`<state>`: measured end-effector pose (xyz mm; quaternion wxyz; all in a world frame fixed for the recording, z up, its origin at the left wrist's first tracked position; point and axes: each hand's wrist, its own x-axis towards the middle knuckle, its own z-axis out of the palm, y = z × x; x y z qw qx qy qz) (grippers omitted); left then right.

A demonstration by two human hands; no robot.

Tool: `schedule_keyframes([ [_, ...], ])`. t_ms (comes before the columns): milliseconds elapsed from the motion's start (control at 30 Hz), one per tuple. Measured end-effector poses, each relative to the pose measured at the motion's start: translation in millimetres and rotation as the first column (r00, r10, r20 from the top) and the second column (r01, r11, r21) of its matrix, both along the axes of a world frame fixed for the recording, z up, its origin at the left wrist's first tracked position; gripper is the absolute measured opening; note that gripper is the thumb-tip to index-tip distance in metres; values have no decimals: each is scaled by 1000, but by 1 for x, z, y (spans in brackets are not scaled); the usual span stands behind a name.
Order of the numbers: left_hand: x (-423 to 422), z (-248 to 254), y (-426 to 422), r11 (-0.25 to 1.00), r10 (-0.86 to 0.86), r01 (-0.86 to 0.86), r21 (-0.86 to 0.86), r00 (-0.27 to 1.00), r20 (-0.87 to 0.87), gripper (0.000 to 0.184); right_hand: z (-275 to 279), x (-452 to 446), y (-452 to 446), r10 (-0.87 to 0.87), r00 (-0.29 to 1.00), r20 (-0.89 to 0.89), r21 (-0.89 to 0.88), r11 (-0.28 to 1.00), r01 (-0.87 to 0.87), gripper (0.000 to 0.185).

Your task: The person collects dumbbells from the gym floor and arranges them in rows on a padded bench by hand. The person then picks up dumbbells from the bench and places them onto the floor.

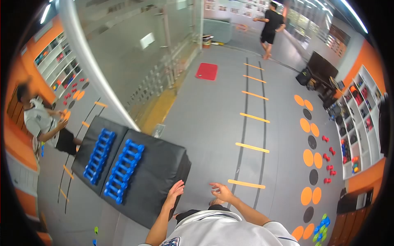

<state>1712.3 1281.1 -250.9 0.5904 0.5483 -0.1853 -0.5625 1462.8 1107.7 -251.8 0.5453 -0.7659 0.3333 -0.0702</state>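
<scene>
My left hand (176, 190) is held in front of my body, its fingers stretched out and nothing in it. It is nearest to the right edge of a thick black mat (164, 164); I cannot tell whether it touches the mat. A row of blue dumbbells (124, 172) lies on the mat, side by side. My right hand (222, 192) is also empty, fingers apart, over the grey floor near the closest orange rung of an agility ladder (246, 184).
A mirror on the left reflects the mat, dumbbells and a person (41, 119). Ahead lies a red mat (207, 71); another person (273, 24) stands at the back. On the right are orange and black floor discs (308, 158), red dumbbells (327, 157) and white shelves (349, 168).
</scene>
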Motion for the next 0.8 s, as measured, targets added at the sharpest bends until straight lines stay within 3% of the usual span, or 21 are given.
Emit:
schedule_keyframes([
  [233,-125,17,-176,930,-365,365,-51,931,5,61,10,-133,-97,-366,925,105,35,931,364,41],
  [500,-235,43,-349,747,-653,645,-158,758,7,61,40,-250,-158,-726,674,139,114,687,717,37],
  [800,-339,31,-545,548,-834,823,-152,552,-19,61,22,-352,-240,-936,334,110,130,347,929,36],
])
